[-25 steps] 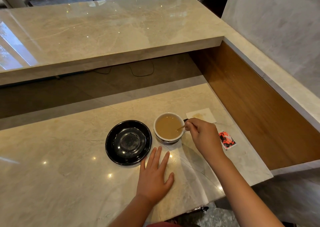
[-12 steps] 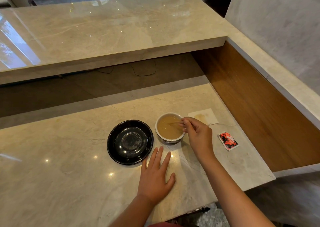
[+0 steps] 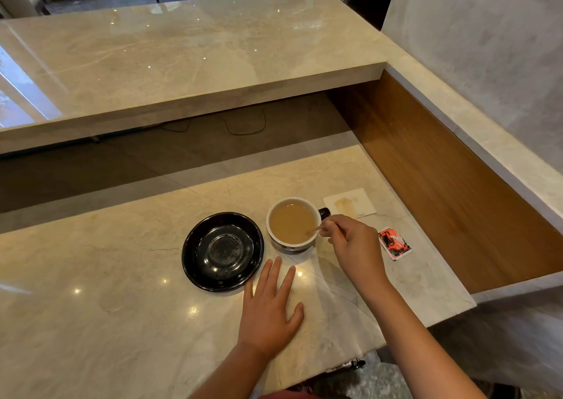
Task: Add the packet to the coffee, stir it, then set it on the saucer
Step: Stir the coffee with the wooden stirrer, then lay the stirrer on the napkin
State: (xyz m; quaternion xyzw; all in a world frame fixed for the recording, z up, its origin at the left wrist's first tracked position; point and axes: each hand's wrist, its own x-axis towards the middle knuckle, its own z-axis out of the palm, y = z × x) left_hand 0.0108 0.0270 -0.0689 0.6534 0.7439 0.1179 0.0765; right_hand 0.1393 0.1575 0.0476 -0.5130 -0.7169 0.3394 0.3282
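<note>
A white cup (image 3: 275, 240) of light brown coffee stands on the marble counter, its dark handle (image 3: 324, 212) pointing right. My right hand (image 3: 353, 243) is just right of the cup and pinches a thin wooden stirrer (image 3: 313, 231) whose tip dips into the coffee. A black saucer (image 3: 195, 252) lies bare directly left of the cup. My left hand (image 3: 271, 310) rests flat on the counter in front of the saucer and cup, fingers spread. A red and black packet (image 3: 394, 243) lies on the counter to the right of my right hand.
A stained white napkin (image 3: 362, 203) lies behind the cup at the right. A raised marble ledge (image 3: 182, 63) runs across the back, and a wooden side wall (image 3: 441, 179) closes off the right. The counter's front edge ends near my forearms.
My right hand has swung the stirrer from the cup's far right rim back to its near right side. My left hand stays flat. The cup and saucer have not moved.
</note>
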